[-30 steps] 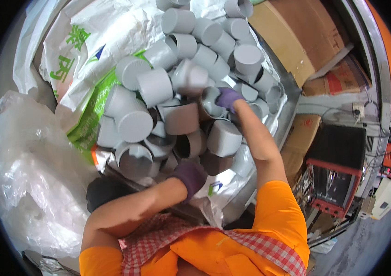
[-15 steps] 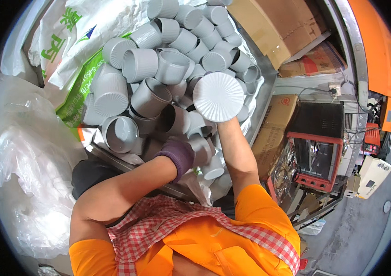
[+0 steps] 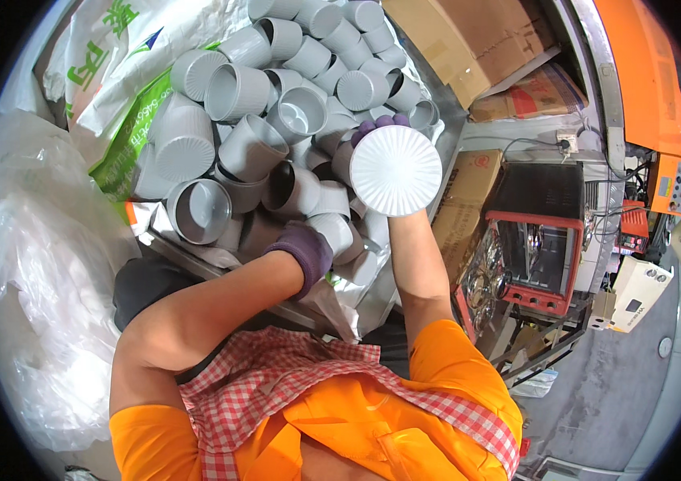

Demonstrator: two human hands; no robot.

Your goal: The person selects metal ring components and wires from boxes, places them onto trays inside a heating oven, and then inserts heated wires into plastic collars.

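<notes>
1. The ribbed white pot point(image 3: 395, 170) looks light, rigid and smooth; gripping round its wall from behind suits it.
2. It is held up above the heap of grey pots point(image 3: 276, 136), base toward the camera.
3. Right hand point(image 3: 382, 124): arm raised, gloved fingertips curled over the pot's far edge.
4. Left hand point(image 3: 305, 248): closed low among the grey pots; what it grips, I cannot tell.

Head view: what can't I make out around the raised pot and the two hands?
- Right hand: only purple fingertips show; the ribbed white pot covers the rest.
- The pot's inside: turned away, only its base shows.
- Left hand: palm faces down onto the grey pots, so its grip is hidden.
</notes>
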